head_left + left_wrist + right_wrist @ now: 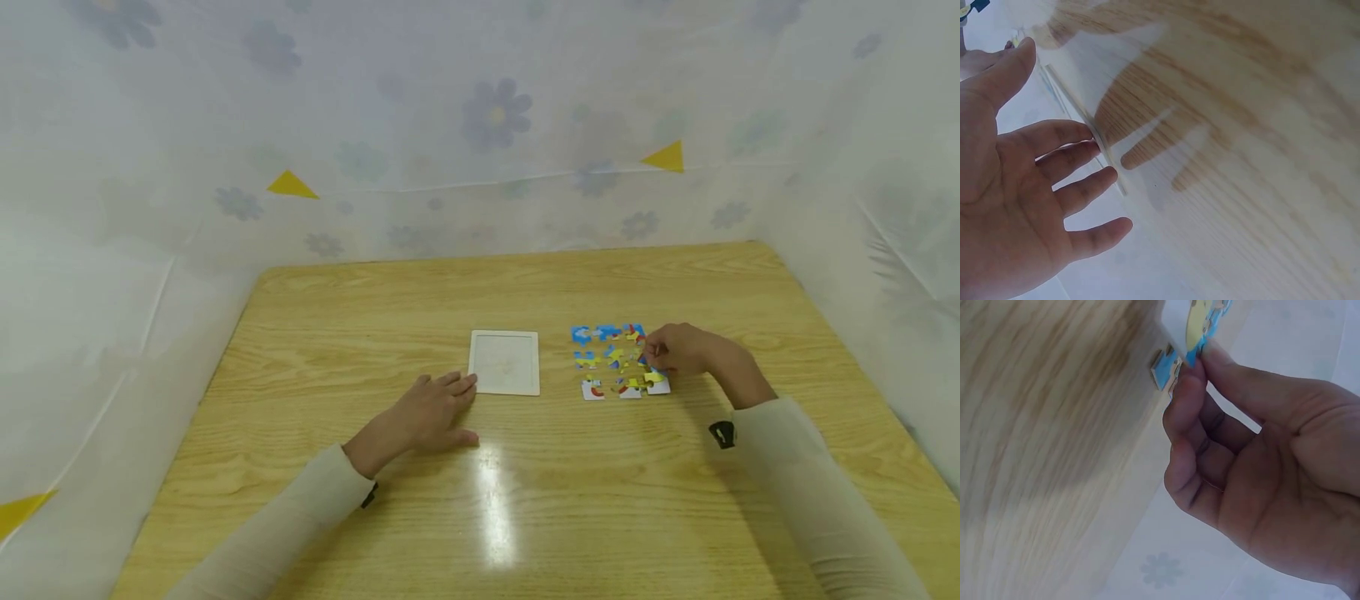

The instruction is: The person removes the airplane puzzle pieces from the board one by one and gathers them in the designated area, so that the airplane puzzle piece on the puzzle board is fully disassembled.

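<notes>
My right hand [684, 348] pinches a jigsaw puzzle piece [1196, 328] between thumb and forefinger, its other fingers curled in. That piece has a pale back and a yellow and blue face, and it is tilted up in the right wrist view. Rows of puzzle pieces [606, 333] in blue, yellow, red and white lie on the table under and left of this hand. My left hand [431, 414] is spread low over the table, fingertips right at the left edge of a square white puzzle tray [510, 362]. The tray holds no pieces.
Both the tray and the pieces rest on a wood-grain table [360, 333]. Pale flower-patterned sheeting [420, 108] rises behind the table and at both sides, with yellow triangles [291, 185] on it. A glare spot lies on the table in front of the tray.
</notes>
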Available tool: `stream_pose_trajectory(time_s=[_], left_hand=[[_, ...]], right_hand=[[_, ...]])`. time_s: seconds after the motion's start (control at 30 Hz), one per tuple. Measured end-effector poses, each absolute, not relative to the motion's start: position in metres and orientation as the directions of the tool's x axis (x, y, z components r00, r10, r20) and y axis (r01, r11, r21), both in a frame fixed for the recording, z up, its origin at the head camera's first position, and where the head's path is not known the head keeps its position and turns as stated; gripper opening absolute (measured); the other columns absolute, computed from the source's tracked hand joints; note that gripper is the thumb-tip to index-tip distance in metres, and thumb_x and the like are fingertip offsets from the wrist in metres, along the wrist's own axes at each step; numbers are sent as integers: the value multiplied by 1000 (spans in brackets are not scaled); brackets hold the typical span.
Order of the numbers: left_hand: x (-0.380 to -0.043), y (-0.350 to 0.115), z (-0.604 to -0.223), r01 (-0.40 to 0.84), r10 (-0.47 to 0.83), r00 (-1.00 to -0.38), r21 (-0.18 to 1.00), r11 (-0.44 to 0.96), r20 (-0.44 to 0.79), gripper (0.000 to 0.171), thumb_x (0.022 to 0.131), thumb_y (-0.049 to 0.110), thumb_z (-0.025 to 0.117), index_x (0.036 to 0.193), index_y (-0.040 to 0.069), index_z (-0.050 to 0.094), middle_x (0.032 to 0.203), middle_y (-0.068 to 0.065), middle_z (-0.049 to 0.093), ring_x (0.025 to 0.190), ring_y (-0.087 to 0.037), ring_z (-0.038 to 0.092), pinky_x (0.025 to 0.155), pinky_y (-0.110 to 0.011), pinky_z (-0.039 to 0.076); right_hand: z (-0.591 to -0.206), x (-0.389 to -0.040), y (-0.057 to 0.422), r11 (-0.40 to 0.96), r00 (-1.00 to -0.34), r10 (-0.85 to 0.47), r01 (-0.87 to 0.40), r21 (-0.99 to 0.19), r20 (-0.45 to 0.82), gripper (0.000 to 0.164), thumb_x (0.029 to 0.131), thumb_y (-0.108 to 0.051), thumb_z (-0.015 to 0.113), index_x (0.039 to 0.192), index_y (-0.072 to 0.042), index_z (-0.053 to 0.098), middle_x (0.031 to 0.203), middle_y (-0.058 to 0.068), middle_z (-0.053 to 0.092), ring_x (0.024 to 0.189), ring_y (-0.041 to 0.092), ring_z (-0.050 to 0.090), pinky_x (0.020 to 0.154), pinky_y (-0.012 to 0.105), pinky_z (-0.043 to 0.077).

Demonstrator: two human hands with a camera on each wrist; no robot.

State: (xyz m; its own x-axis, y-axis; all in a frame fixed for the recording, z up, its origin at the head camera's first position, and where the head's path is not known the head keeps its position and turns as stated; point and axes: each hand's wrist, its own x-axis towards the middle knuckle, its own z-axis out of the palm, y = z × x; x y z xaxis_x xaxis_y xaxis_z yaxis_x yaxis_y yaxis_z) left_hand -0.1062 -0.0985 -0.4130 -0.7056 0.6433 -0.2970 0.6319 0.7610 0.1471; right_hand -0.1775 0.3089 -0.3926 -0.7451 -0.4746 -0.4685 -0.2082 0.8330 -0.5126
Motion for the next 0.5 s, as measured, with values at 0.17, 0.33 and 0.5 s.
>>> stream_pose_trajectory(time_s=[0.17, 0.33, 0.5], left_hand=[[-106, -98, -412, 644, 652, -704, 133, 753, -283, 76, 90, 57, 52, 144, 6, 40, 154, -7, 33, 142, -30, 32, 107, -58, 31], [-106, -98, -412, 648, 655, -703, 129, 750, -278, 75, 90, 57, 52, 144, 6, 41, 154, -7, 34, 141, -30, 32, 106, -58, 32], [-105, -98, -411, 647, 653, -703, 131, 752, -280, 75, 90, 57, 53, 143, 5, 41, 153, -8, 34, 141, -30, 33, 106, -58, 32]], right_hand=[[-395, -177, 309, 849, -759, -449, -199, -490, -471, 11, 94, -4, 52, 85, -3, 59, 70, 6, 56, 60, 14, 47, 60, 29, 39], [-397, -177, 309, 849, -770, -445, -200, -490, -457, 11, 92, -2, 54, 83, -2, 59, 75, 8, 60, 62, 15, 48, 60, 29, 40], [-399, -176, 309, 858, -785, -426, -194, -475, -449, 11, 92, -2, 55, 82, -3, 60, 78, 8, 62, 64, 15, 50, 60, 28, 41]])
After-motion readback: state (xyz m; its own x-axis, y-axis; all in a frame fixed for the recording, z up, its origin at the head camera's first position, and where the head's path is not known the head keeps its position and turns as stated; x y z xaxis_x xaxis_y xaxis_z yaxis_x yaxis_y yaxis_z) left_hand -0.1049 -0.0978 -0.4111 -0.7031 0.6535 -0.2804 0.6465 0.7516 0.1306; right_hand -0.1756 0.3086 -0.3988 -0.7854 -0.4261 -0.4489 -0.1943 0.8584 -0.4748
